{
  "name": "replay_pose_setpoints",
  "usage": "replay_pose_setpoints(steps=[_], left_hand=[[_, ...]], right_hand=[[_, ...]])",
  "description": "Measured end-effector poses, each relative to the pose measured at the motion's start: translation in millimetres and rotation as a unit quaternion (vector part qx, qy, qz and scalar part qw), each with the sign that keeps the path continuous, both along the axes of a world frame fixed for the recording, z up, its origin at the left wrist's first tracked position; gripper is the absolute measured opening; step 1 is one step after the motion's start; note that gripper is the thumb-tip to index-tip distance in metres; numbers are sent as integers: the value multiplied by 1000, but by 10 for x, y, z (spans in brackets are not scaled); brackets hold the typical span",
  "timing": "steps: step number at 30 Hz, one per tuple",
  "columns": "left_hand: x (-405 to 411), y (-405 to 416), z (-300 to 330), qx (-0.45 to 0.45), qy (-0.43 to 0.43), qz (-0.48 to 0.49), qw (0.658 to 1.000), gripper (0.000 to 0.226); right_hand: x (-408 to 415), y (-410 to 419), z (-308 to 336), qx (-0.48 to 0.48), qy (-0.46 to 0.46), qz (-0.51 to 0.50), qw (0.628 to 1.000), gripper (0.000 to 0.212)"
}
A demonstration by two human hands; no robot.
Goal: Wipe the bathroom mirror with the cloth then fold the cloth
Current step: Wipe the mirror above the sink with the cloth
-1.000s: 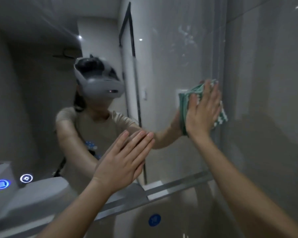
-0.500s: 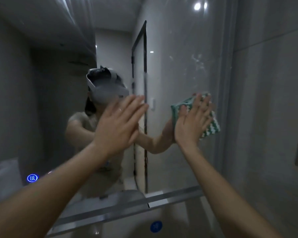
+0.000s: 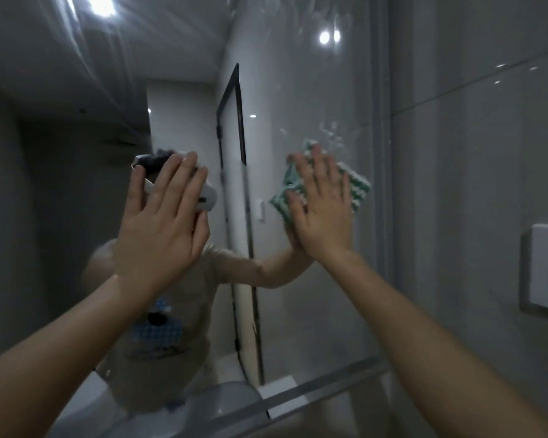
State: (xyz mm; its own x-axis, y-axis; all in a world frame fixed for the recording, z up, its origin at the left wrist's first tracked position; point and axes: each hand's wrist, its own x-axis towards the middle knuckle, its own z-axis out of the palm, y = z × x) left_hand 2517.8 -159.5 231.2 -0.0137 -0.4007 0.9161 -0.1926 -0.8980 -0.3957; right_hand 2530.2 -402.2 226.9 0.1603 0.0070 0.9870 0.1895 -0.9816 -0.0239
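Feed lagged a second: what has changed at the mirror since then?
The left hand rose, open, up in front of the mirror. The camera view tilted upward. The right hand stayed flat, pressing the folded green-and-white striped cloth against the glass near the mirror's right edge.

- No legible text, label, brand, number or sign appears anywhere in the view.
- Shirt (image 3: 159, 339) reflected in the mirror (image 3: 314, 279): blue print, too blurred to read.
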Motion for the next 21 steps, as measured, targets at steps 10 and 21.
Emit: replay_pose_setpoints(steps=[10,21], left_hand=[[46,-15,-12,-9,-17,36,999,57],[17,-4,-20,-7,-12,5,1000,58]], right_hand=[[-56,508,503,310,46,-28,949,58],[-19,589,493,13,2,29,999,56]])
